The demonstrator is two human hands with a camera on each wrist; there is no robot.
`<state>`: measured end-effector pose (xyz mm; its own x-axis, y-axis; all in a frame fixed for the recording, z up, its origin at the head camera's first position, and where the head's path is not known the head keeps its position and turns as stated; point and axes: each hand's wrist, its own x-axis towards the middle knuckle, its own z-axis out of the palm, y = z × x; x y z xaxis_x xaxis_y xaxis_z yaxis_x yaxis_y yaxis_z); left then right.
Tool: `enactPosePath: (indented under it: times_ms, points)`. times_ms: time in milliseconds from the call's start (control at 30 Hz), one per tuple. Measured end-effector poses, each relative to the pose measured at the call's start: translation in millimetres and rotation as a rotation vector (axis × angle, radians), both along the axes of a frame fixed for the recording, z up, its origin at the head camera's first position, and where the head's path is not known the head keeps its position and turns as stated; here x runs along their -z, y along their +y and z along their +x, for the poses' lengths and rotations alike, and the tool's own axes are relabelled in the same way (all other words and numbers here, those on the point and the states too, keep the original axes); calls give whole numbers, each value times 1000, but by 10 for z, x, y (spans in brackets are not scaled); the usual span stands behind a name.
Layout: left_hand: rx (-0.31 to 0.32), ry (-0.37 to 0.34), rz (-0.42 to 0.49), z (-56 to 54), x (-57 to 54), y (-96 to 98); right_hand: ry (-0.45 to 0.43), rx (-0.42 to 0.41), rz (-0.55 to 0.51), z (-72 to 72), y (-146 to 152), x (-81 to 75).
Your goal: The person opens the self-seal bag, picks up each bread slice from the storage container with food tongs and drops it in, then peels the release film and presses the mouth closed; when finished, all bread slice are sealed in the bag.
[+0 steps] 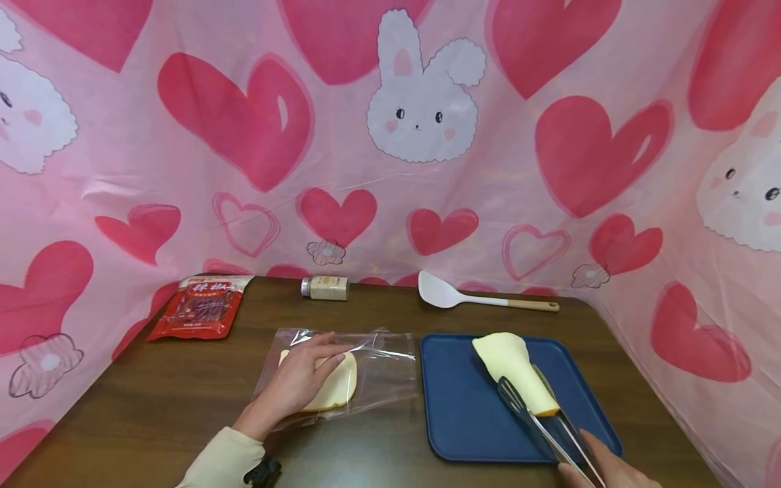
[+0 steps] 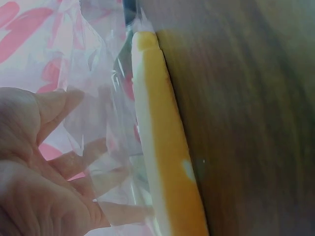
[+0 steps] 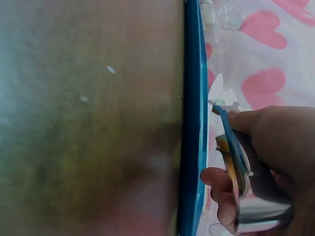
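Note:
A clear plastic bag (image 1: 386,379) lies on the table with one slice of bread (image 1: 342,388) in it. My left hand (image 1: 305,374) rests over the bag and that slice, fingers extended. In the left wrist view the slice's golden crust (image 2: 170,147) faces the camera, and film (image 2: 98,78) overlaps the fingers. My right hand (image 1: 610,468) holds metal tongs (image 1: 552,440) with dark slotted tips. Between those tips is a second slice of bread (image 1: 515,369), tilted above the blue tray (image 1: 470,434). The right wrist view shows the thumb and fingers around the tongs' handle (image 3: 263,211).
A red packet of dried chillies (image 1: 201,308) lies at the back left. Near the back edge are a seasoning jar (image 1: 326,288) on its side and a white spatula (image 1: 442,291) with a wooden handle. A pink heart-patterned cloth (image 1: 390,183) hangs around the table.

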<state>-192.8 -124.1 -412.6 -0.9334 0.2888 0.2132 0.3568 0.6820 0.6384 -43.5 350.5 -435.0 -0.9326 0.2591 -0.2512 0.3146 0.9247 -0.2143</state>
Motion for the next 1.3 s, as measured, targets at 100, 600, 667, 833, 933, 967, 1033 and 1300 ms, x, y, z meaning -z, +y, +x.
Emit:
enactPosePath:
  times_ms: [100, 600, 667, 833, 933, 967, 1033, 1300]
  points:
    - [3, 3, 0, -9, -1, -3, 73, -46, 30, -36, -32, -50]
    - [-1, 9, 7, 9, -23, -3, 293, -355, 177, -326, -411, -401]
    - [-4, 7, 10, 5, -18, 3, 359, -405, 198, -352, -451, -420]
    - [-8, 10, 6, 4, -11, 15, 572, -567, 240, -425, -499, -460]
    - [-15, -1, 1, 1, -7, 20, 672, -665, 270, -479, -518, -488]
    - [-17, -6, 0, 3, -12, 23, 692, -694, 278, -499, -522, -495]
    - [-19, -3, -3, 4, -11, 24, 711, -737, 292, -539, -528, -514]
    - [-12, 35, 1, 13, 7, 21, 578, -800, 295, -718, -574, -666]
